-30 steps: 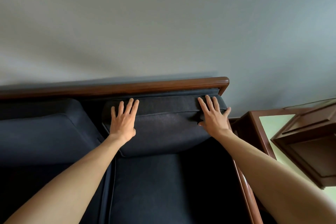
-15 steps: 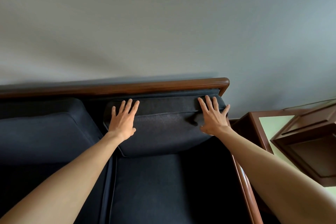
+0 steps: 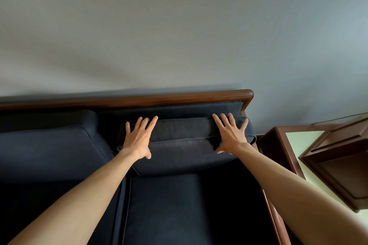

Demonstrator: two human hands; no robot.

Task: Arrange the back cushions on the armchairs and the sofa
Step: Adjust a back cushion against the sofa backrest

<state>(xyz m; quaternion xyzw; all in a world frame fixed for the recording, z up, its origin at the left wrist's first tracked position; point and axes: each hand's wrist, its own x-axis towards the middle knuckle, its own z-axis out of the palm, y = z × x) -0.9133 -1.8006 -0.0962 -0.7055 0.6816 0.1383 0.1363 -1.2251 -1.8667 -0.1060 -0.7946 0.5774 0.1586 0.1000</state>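
Note:
A dark navy back cushion (image 3: 183, 149) leans against the sofa's back at its right end, below the wooden top rail (image 3: 139, 100). My left hand (image 3: 139, 138) lies flat on the cushion's left upper part, fingers straight and spread. My right hand (image 3: 231, 135) presses flat on its right upper part, fingers spread too. A second navy back cushion (image 3: 49, 145) stands to the left, upright against the backrest. The seat cushion (image 3: 179, 209) lies below my arms.
A plain grey wall rises behind the sofa. Right of the sofa's wooden armrest (image 3: 274, 221) stands a dark wooden side table (image 3: 278, 145) with a glass top, and a dark wooden box-like piece (image 3: 342, 165) sits over it.
Both hands stay flat on the right back cushion. They have shifted slightly downward on it, and the view has dropped a little.

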